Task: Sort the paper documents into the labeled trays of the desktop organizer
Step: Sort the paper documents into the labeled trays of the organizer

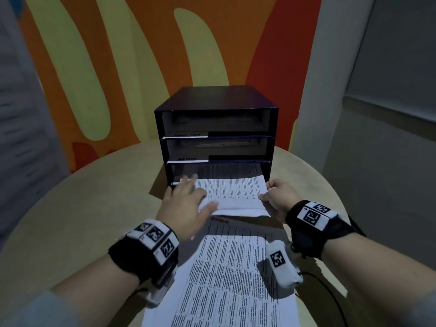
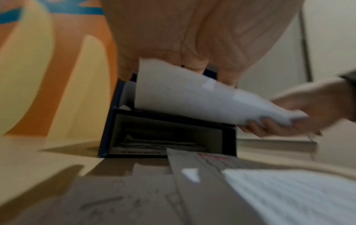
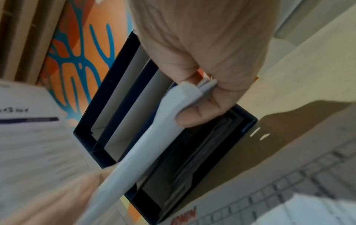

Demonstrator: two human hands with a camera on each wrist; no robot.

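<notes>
Sheet (image 1: pixel 232 193): long axis runs front to back, far end inside the organizer's (image 1: pixel 215 100) bottom tray. Right hand (image 1: pixel 279 197) pinches its near right corner. Left hand (image 1: pixel 186 206), fingers straight, lies flat on its left side. More papers (image 1: pixel 226 274) at tabletop (image 1: pixel 70 208) near edge.

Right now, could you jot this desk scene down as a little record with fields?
organizer: dark, three trays, on round table
sheet: far end inside bottom tray
right hand: pinches sheet's right corner
left hand: flat, open, on sheet's left side
upper trays: papers inside
labels: too blurred to read
pile: printed pages on the table near the person
</notes>
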